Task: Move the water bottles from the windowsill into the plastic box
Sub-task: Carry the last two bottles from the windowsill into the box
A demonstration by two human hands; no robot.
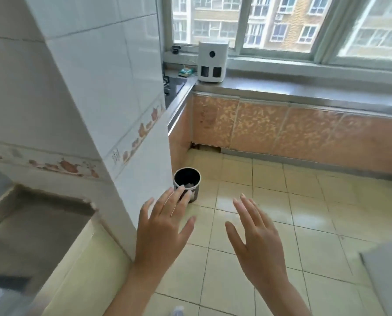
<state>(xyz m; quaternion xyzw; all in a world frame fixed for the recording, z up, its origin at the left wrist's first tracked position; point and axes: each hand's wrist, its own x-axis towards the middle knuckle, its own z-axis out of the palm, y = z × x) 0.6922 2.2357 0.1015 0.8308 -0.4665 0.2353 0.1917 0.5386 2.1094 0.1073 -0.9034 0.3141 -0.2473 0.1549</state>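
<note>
Hands: left (pixel 162 226) spread, empty | right (pixel 257 236) spread, empty | writing: none legible

windowsill (pixel 304 65): pale ledge under window, back | bottles, box: unseen

**Kitchen corner, seen from the floor**

A tiled pillar (pixel 94 106) stands at the left. A bin (pixel 187 181) sits on the floor (pixel 304 213) just beside the pillar's front corner. Behind, a counter (pixel 304 91) runs under the window (pixel 281 26), with cabinets (pixel 281 131) below. An appliance (pixel 212 61) stands on the counter's left end, a hob (pixel 174 86) left of it.
</note>
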